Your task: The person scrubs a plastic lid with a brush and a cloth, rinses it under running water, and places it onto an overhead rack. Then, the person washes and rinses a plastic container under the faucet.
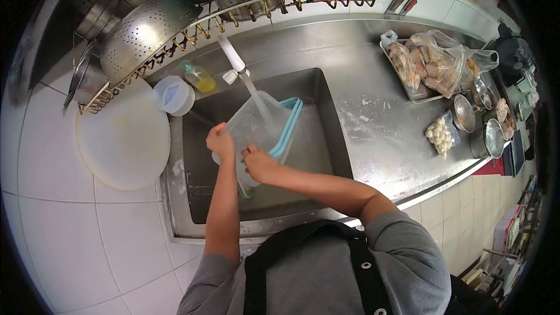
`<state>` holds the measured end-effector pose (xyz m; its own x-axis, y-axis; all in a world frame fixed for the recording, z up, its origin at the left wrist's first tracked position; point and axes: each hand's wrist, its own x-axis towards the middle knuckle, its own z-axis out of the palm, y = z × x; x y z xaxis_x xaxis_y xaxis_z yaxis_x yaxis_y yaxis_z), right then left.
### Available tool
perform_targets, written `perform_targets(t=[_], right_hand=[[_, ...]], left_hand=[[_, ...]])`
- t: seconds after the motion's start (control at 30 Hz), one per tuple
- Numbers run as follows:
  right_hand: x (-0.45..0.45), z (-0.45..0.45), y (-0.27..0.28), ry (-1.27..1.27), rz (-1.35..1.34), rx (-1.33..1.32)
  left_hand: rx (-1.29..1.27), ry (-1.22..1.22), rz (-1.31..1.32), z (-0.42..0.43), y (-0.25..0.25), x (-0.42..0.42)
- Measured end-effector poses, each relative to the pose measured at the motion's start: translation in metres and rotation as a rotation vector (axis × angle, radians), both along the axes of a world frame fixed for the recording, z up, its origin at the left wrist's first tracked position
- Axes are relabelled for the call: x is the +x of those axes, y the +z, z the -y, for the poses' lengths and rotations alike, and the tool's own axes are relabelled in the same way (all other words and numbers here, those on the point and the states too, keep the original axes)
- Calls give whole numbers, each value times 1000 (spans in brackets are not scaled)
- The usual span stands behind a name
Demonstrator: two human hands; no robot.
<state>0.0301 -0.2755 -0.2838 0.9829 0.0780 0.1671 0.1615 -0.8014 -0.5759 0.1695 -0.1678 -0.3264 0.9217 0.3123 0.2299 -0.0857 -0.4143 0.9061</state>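
Over the sink point(326, 134), a translucent plastic container point(245, 122) with light-blue strips point(287, 127) along its right side is held tilted. My left hand point(219, 141) is closed on its left edge. Water runs from the faucet point(231, 55) onto the container. My right hand point(261, 163) is at the near part of the container with its fingers curled; what they hold, if anything, is hidden. Below the hands, a small green and white item point(245, 191) shows in the sink, too small to name.
A white tub point(174, 95) and a soap bottle point(200, 78) stand left of the faucet. A round white board point(123, 134) leans at the wall. Above hangs a wire rack point(175, 39) with a colander point(146, 26). On the right counter are bagged food point(434, 64), a garlic bag point(442, 135) and metal bowls point(464, 113).
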Motion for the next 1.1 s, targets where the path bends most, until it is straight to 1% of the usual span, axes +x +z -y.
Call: perform_targets(t=[0.03,0.07,0.1,0.17,0.2,0.27,0.37,0.43,0.47,0.53,0.57,0.67,0.73,0.8,0.87,0.93,1.0,1.07,1.1], right_hand=[[0,14,31,92,-281,96],[10,40,75,184,-564,191],[27,65,98,276,-846,285],[80,105,49,236,-705,569],[98,120,53,120,-621,727],[141,134,29,-116,-422,868],[170,120,32,-39,-311,1276],[183,107,47,25,-358,1468],[187,103,56,57,-381,1564],[187,105,76,-23,-369,1258],[186,106,86,-62,-360,1104],[165,130,109,-129,51,158],[137,155,95,-223,519,98],[97,170,80,-589,560,78],[62,177,32,-648,323,223],[16,153,6,-669,-138,404],[-11,144,-9,-657,-212,474],[-18,157,-14,-704,-256,402],[-23,166,-13,-743,-276,365]], left_hand=[[0,-34,57,-6,-2,-9],[-62,-46,81,-12,0,-18],[-126,-59,105,-18,6,-26],[-271,-62,145,-27,20,-39],[-350,-50,160,-32,27,-44],[-501,-38,167,-43,36,-48],[-681,-32,107,-56,38,-50],[-755,-15,51,-62,36,-50],[-795,-43,61,-64,34,-50],[-878,-103,76,-62,32,-56],[-874,-78,60,-60,32,-57],[-885,-15,0,-55,36,-64],[-918,13,-50,-53,36,-68],[-975,39,-86,-52,23,-71],[-1046,17,-135,-46,9,-74],[-1121,-44,-209,-36,-6,-86],[-975,-93,-299,-29,-37,-93],[-829,-212,-384,-18,-43,-102],[-754,-302,-424,-17,-32,-107]])
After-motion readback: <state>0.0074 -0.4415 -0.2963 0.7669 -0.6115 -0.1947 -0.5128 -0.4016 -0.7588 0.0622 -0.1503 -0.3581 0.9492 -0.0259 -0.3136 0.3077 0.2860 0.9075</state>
